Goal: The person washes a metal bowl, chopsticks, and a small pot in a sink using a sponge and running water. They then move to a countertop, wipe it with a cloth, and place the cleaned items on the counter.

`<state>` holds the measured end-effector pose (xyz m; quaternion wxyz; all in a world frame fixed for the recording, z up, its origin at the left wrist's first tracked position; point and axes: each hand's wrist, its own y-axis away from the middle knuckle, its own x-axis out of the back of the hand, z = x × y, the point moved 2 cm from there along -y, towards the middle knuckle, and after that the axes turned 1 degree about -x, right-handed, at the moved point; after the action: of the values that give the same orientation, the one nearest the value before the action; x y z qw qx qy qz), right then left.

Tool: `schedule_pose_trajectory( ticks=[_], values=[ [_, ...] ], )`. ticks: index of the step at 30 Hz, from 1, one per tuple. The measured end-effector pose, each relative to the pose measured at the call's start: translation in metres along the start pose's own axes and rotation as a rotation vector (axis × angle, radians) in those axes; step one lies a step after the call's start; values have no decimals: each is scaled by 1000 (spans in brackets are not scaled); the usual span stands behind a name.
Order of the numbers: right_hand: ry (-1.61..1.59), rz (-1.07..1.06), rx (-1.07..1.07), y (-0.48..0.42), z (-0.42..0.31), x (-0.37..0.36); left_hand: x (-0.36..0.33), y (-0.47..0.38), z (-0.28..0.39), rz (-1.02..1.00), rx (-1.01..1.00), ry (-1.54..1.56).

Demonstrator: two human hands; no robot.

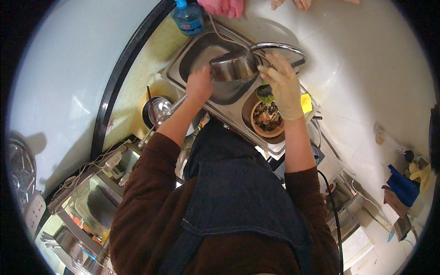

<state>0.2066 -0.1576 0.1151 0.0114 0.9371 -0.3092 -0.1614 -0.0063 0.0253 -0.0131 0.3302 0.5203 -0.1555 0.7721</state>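
Observation:
My bare left hand (200, 86) grips the near left side of a round stainless steel pot (235, 68), tilted over the larger sink basin (230, 90). My right hand (282, 84), in a pale thin glove, is at the pot's right side, close to the base of the chrome faucet (280, 45). Whether its fingers touch the faucet or hold anything is hidden. Below that hand a green scrubbing brush (265, 94) lies partly covered. In the smaller basin sits an orange-brown strainer bowl (255, 123) with dark food scraps.
A blue soap bottle (188, 20) stands at the sink's back left corner, beside pink rubber gloves (225, 7). A yellow sponge cloth (306, 103) lies on the right rim. Left of the sink, a metal ladle (161, 109) rests in a dark-rimmed pan (145, 113).

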Motion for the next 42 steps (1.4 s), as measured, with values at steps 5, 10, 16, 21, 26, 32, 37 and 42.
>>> schedule_pose_trajectory(
  ticks=[5,10,16,21,26,32,37,42],
  values=[
    [-62,2,-88,-14,-22,-40,-8,21,3,-6,90,156],
    [7,49,-145,-5,-26,-40,-27,41,2,10,127,410],
    [62,93,-94,-23,-23,-40,-46,49,3,24,150,521],
    [16,148,-71,-34,-17,-42,-46,51,6,68,140,578],
    [11,150,-61,-38,-17,-43,-45,53,2,104,147,504],
    [-16,153,-61,-38,-17,-43,-41,56,-9,209,101,440],
    [-7,149,-66,-38,-17,-44,-32,56,-14,246,122,408],
    [120,111,-87,-30,-19,-43,-36,51,-2,104,171,485]
  ],
)
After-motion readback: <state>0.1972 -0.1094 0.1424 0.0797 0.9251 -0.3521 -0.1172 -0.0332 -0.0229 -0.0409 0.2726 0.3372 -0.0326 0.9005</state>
